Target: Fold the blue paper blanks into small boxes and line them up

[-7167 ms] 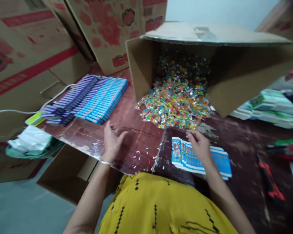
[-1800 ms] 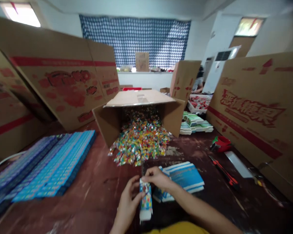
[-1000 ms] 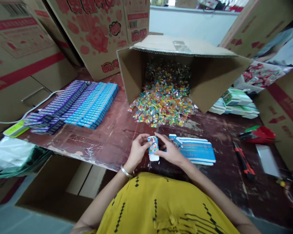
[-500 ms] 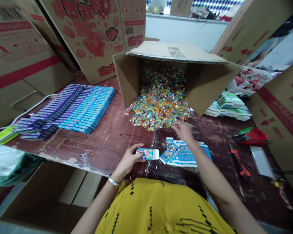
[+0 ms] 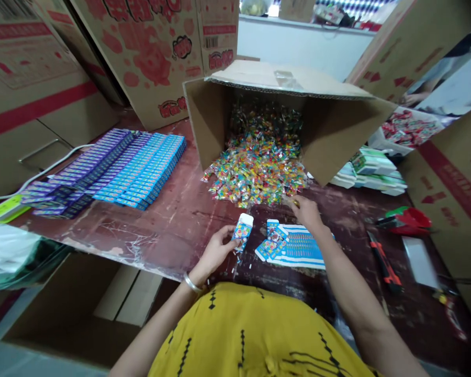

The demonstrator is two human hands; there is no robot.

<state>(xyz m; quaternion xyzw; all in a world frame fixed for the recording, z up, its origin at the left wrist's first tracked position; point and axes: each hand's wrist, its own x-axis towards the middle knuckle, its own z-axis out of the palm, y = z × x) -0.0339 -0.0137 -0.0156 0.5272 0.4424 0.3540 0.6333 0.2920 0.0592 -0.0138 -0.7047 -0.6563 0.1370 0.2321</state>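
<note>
My left hand (image 5: 216, 248) is closed on a small blue and white carton (image 5: 242, 229), held upright with its open white flap on top. My right hand (image 5: 306, 210) reaches to the near edge of a heap of colourful wrapped candies (image 5: 259, 170), its fingers pinched on a candy there. The heap spills out of a cardboard box (image 5: 337, 125) lying on its side. Between my hands lies a fanned stack of flat blue cartons (image 5: 296, 250) on the dark red table (image 5: 180, 209).
Rows of filled blue and purple cartons (image 5: 118, 166) cover the table's left part. Large printed cardboard boxes (image 5: 157, 47) stand behind and at the right. A red utility knife (image 5: 382, 258), a red and green tool (image 5: 410, 219) and stacked green cartons (image 5: 372, 170) lie at right.
My left hand has turned the small carton from lying sideways to upright. My right hand has stayed at the candy heap's edge and closed its fingers on a candy.
</note>
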